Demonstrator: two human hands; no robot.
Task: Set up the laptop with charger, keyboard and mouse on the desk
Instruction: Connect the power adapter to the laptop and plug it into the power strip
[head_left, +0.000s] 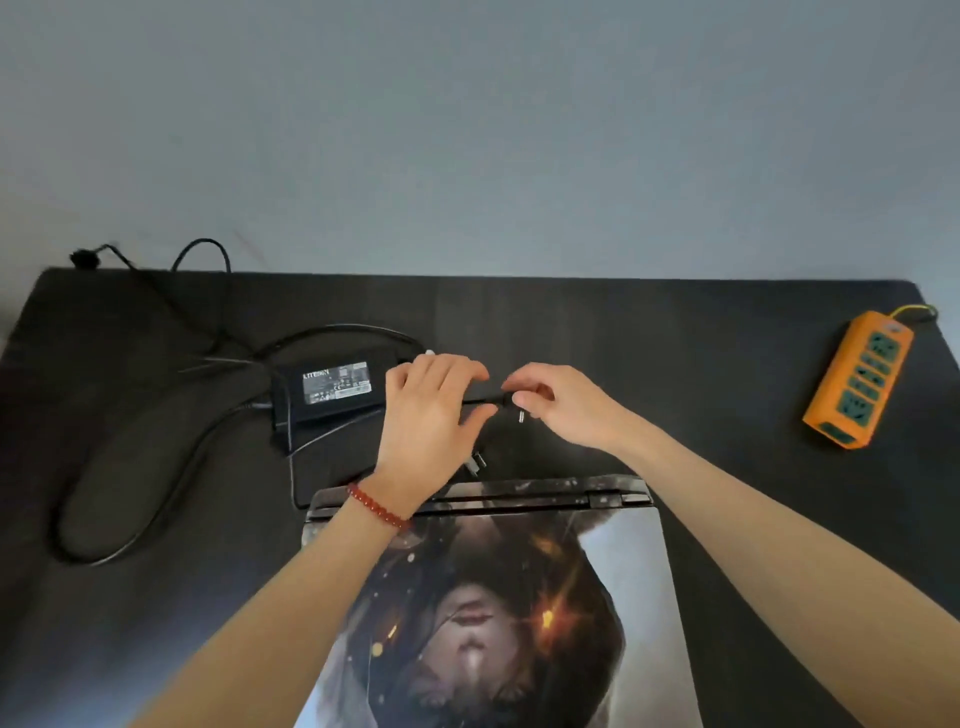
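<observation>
I see the black charger brick (326, 391) lying label-up on the dark bench (701, 364), left of centre, its thick cables looping away to the left. The closed laptop (483, 597), its lid covered in a printed picture, sits at the near edge. My left hand (428, 415) curls its fingers (470, 366) round the thin charger cable (480, 399), while my right hand (563, 405) pinches the cable's barrel plug (505, 398). An orange power strip (860, 382) lies far right.
</observation>
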